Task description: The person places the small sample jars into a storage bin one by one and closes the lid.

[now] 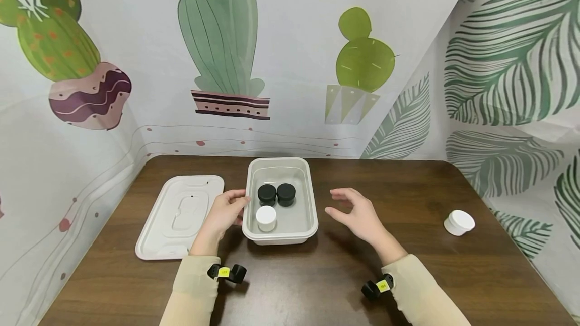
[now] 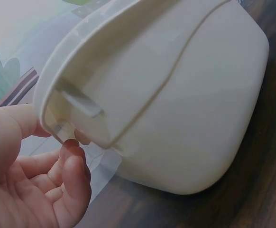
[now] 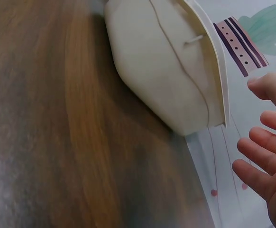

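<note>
In the head view, a pale plastic box stands uncovered at the middle of the table. Two black round jars sit side by side inside it, with a white round jar in front of them. My left hand holds the box's left rim; the left wrist view shows the thumb at the edge and curled fingers beneath it. To the right of the box, my right hand hovers apart from it, fingers spread loosely and nothing in them. The right wrist view shows the box's outer wall beyond that hand.
A white lid lies flat on the table, left of the box and partly behind my left hand and wrist. Another white jar lies tilted far to the right. Patterned cloth hangs behind the brown wooden table.
</note>
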Demonstrator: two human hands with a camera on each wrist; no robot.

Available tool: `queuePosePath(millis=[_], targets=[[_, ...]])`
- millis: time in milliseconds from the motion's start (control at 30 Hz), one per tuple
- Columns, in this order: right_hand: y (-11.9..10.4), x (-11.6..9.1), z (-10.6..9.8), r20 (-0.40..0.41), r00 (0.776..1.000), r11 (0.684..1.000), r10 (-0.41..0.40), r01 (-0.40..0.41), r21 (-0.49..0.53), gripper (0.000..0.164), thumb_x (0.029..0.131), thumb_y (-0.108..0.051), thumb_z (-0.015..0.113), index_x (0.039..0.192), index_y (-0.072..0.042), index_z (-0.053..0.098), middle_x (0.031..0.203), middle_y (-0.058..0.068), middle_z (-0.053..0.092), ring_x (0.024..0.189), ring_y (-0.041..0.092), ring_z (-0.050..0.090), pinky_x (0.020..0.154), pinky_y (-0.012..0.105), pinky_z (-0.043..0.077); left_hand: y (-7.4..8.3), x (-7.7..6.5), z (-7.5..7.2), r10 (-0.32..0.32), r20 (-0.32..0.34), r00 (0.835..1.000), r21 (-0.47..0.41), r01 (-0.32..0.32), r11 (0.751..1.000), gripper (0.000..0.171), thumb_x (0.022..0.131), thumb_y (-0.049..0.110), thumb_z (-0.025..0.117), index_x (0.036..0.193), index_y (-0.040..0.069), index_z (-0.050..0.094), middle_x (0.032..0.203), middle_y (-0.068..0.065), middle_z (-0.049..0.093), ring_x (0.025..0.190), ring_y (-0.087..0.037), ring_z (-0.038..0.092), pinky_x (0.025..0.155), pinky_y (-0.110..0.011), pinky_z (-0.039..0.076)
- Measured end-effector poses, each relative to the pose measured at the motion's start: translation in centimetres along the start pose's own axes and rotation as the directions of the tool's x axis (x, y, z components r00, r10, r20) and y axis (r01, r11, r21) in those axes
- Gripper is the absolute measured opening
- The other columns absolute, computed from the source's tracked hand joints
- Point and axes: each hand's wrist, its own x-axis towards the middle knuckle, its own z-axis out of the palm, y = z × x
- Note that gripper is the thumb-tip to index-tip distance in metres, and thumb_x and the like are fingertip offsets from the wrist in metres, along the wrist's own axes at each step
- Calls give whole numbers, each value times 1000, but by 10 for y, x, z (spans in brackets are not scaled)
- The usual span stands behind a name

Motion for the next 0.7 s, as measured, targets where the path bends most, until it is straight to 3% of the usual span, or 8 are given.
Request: queuePosePath(millis=[367,700], targets=[[12,-7,-12,-26,999,999,40,-40,-16,41,79,-19,77,115,-8,62,110,13,65,100,32,65,84,41,54,1,0,-1,2,3,1000,-5,-2,1000,36,91,13,57,123,-5,54,84,-10,61,59,-12,57,48,-25,50],[20,-13,-25,-57,996,998,62,-64,-29,41,79,-20,76,116,-7,62,110,14,65,101,28,64,85,41,54,0,0,-1,-1,-5,1000,4,1,1000,36,91,14,57,122,-3,55,85,-11,62,61,-14,58,48,-25,50]])
